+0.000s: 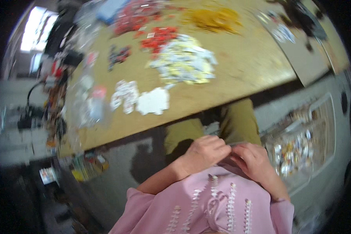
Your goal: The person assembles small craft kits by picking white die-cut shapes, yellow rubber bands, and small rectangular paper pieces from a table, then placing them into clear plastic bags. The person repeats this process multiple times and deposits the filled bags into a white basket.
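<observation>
My left hand (207, 154) and my right hand (252, 159) meet in front of my pink top, over my lap. Both have curled, closed fingers, with the fingertips almost touching. Whatever sits between them is too small and blurred to make out. Beyond my knees, on the wooden table (253, 64), lies a large heap of pale yellow and white pieces (185, 60). Nearer the front edge are a patch of white cards (153, 101) and one of white cards with reddish print (124, 95).
Red pieces (160, 38), dark pieces (119, 56) and an orange-yellow pile (214, 19) lie farther back. Clear plastic bags (84, 103) cover the table's left side. On the floor at right stands a pale plastic crate (327, 128) of small shiny packets. A grey board (300, 58) juts past the table's right corner.
</observation>
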